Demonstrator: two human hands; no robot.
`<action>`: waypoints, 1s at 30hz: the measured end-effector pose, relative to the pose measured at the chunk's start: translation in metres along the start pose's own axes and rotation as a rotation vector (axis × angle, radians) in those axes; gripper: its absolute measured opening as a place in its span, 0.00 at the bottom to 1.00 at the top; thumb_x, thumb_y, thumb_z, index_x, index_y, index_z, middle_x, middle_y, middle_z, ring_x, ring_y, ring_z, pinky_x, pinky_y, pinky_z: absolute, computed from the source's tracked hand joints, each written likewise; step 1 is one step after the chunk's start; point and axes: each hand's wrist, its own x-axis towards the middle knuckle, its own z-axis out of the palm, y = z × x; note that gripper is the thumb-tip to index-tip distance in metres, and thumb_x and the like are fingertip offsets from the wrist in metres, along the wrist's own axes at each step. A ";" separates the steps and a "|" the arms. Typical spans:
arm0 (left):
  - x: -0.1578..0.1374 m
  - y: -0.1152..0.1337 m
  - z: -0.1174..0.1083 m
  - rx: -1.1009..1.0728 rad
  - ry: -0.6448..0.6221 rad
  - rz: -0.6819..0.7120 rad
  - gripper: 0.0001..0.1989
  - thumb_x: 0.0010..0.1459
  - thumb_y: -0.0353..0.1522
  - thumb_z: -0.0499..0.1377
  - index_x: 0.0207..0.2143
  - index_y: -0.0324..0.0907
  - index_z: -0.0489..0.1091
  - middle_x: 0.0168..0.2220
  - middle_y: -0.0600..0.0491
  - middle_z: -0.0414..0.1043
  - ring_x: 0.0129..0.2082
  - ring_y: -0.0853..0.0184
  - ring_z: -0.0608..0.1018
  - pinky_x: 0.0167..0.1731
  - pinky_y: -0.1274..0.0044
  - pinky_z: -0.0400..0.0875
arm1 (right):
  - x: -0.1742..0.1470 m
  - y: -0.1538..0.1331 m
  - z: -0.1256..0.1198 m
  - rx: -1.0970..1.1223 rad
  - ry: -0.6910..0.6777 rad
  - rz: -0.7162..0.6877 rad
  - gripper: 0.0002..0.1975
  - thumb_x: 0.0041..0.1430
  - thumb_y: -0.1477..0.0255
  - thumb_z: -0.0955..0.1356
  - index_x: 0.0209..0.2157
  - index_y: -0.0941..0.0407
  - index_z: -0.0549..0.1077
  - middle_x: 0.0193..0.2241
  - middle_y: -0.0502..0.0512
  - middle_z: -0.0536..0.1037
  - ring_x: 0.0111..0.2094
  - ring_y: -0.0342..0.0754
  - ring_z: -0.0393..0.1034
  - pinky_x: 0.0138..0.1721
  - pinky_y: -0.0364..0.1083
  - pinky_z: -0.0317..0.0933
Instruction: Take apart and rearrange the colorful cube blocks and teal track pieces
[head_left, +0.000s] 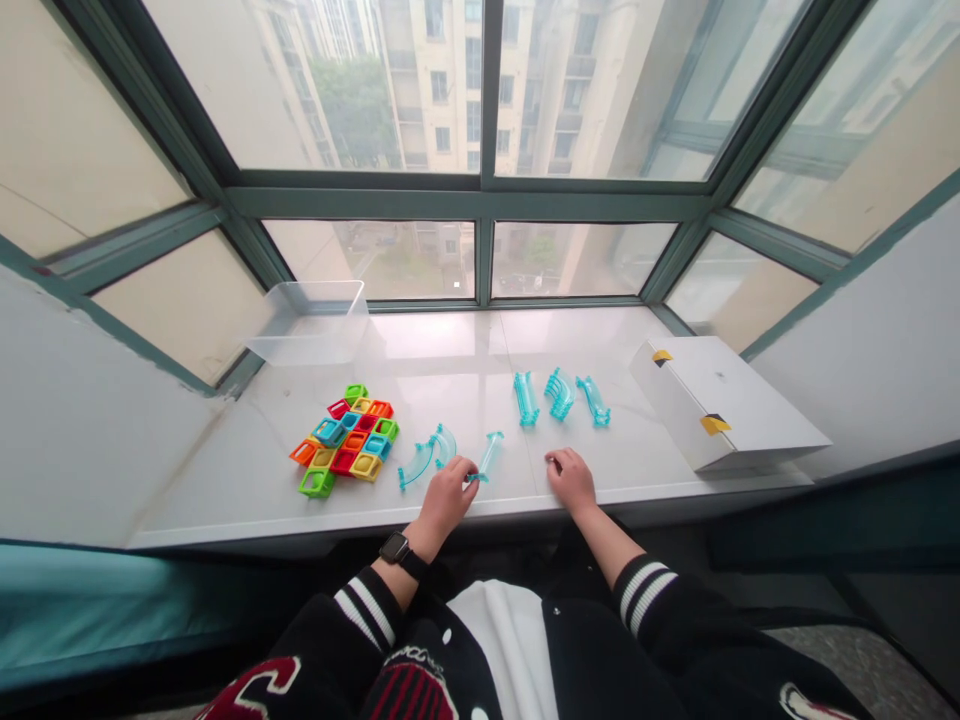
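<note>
My left hand, with a black watch on its wrist, pinches the near end of a straight, clear teal track piece. That piece slants up and away to the right, low over the sill or on it; I cannot tell which. Just left of this hand lie a curved teal track piece and another curved piece, close together. My right hand rests on the sill with its fingers curled in, and nothing shows in it. Beyond it are a straight piece, stacked curved pieces and another straight piece.
Colourful square blocks sit grouped on the left of the white sill. A clear plastic bin stands behind them. At the right is a white box with yellow tabs. Window frames bound the far side.
</note>
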 end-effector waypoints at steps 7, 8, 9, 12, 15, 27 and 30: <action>-0.004 -0.005 0.008 -0.636 0.191 -0.469 0.18 0.60 0.44 0.63 0.46 0.44 0.66 0.30 0.60 0.69 0.28 0.67 0.81 0.33 0.73 0.79 | 0.002 -0.003 0.000 -0.018 -0.007 0.005 0.13 0.61 0.76 0.64 0.39 0.53 0.79 0.37 0.55 0.79 0.42 0.53 0.72 0.47 0.49 0.63; -0.006 -0.006 0.011 -0.657 0.179 -0.502 0.21 0.60 0.45 0.63 0.49 0.45 0.66 0.29 0.61 0.68 0.27 0.67 0.82 0.31 0.73 0.79 | 0.002 -0.003 0.000 -0.018 -0.006 0.005 0.12 0.61 0.76 0.64 0.39 0.53 0.79 0.37 0.55 0.79 0.42 0.53 0.72 0.47 0.49 0.63; -0.008 -0.006 0.013 -0.648 0.157 -0.526 0.21 0.60 0.45 0.62 0.51 0.45 0.65 0.29 0.61 0.68 0.27 0.66 0.82 0.30 0.74 0.79 | 0.002 -0.003 0.001 -0.018 -0.004 0.005 0.12 0.61 0.76 0.64 0.39 0.53 0.79 0.37 0.55 0.79 0.41 0.53 0.72 0.47 0.49 0.63; -0.015 -0.007 0.017 -0.530 0.064 -0.582 0.15 0.63 0.43 0.60 0.46 0.45 0.66 0.31 0.58 0.72 0.28 0.67 0.83 0.24 0.79 0.73 | 0.002 -0.004 0.001 -0.015 -0.001 0.004 0.12 0.61 0.76 0.64 0.39 0.52 0.79 0.37 0.55 0.79 0.41 0.53 0.72 0.46 0.48 0.63; -0.018 -0.009 0.016 -0.375 0.010 -0.584 0.09 0.66 0.41 0.58 0.39 0.45 0.66 0.32 0.55 0.76 0.25 0.68 0.81 0.23 0.80 0.69 | 0.003 -0.004 0.000 -0.019 0.000 0.000 0.12 0.61 0.76 0.64 0.39 0.52 0.79 0.37 0.55 0.79 0.41 0.53 0.72 0.46 0.48 0.63; -0.022 -0.003 0.016 0.157 -0.112 -0.348 0.17 0.71 0.45 0.53 0.40 0.48 0.78 0.31 0.51 0.80 0.34 0.60 0.81 0.31 0.75 0.62 | 0.001 -0.004 -0.002 -0.016 0.009 -0.019 0.13 0.63 0.74 0.63 0.39 0.53 0.80 0.38 0.57 0.80 0.42 0.54 0.73 0.48 0.50 0.64; -0.024 -0.005 0.017 0.164 -0.108 -0.268 0.15 0.72 0.41 0.53 0.46 0.50 0.79 0.34 0.52 0.82 0.36 0.60 0.82 0.33 0.75 0.65 | 0.001 -0.004 -0.006 -0.012 0.000 -0.025 0.13 0.64 0.73 0.63 0.39 0.53 0.80 0.38 0.57 0.80 0.43 0.54 0.73 0.49 0.50 0.64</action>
